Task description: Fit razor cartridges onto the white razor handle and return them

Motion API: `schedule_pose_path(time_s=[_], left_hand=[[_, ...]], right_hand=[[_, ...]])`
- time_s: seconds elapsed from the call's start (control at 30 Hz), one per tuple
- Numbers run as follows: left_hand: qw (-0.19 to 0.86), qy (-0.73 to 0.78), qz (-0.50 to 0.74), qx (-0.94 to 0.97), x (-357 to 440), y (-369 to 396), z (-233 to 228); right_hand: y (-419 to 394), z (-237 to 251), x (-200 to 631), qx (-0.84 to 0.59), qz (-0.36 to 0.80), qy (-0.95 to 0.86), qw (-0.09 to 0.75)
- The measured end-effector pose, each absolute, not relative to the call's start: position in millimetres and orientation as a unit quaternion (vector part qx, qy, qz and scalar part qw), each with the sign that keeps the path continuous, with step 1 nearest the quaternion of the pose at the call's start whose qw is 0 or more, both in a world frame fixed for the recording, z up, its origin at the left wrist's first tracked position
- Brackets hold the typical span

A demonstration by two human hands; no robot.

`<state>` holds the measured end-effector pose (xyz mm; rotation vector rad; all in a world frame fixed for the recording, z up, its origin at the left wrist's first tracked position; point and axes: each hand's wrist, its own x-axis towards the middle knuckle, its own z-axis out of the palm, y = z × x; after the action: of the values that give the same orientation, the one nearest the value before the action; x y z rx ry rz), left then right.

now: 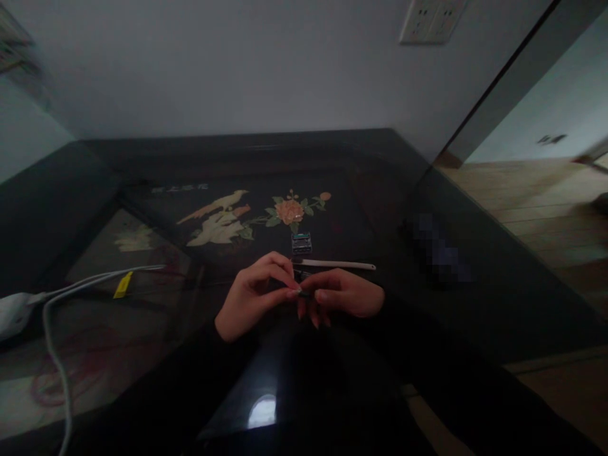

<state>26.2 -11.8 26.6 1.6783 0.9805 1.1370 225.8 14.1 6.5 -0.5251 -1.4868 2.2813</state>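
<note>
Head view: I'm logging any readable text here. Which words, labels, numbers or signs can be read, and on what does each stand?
None can be read.
Pale characters on the dark painted table top, above the bird, at: too blurred to read.
Yellow tag on the white cable: no legible print.
Small dark box beyond the hands: markings too small.
Dark mark on the far wall: blurred.
Wall socket plate: no text visible.
</note>
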Motion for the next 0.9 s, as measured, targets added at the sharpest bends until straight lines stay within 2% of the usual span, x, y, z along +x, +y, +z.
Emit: schedule_pose_path(time_s=[0.3, 0.43, 0.53, 0.67, 0.77, 0.9], left_hand=[[0.434, 0.383, 0.443, 0.684, 25.0, -15.6, 23.7], [0.419, 0.394, 0.452, 0.682, 24.2, -14.4, 22.3], [0.414, 0.431, 0.466, 0.653, 25.7, -13.3, 21.3], [0.444, 0.467, 0.462, 0.609, 28.2, -11.9, 17.1], [0.486, 0.479, 0.435, 0.588, 29.7, -11.4, 14.1], [0.560, 0.492, 0.395, 0.537, 32.3, -11.9, 14.2]], right_hand=[[9.9, 4.2, 223.9, -0.193, 0.815, -0.503, 0.215], [9.2, 8.7, 222.5, -0.231, 0.780, -0.535, 0.227], [6.4, 15.7, 221.7, -0.316, 0.671, -0.601, 0.298], [0.2, 22.3, 223.2, -0.381, 0.399, -0.723, 0.415], [-2.0, 20.3, 224.6, -0.357, 0.246, -0.797, 0.421], [0.1, 11.5, 224.9, -0.312, 0.158, -0.837, 0.420]])
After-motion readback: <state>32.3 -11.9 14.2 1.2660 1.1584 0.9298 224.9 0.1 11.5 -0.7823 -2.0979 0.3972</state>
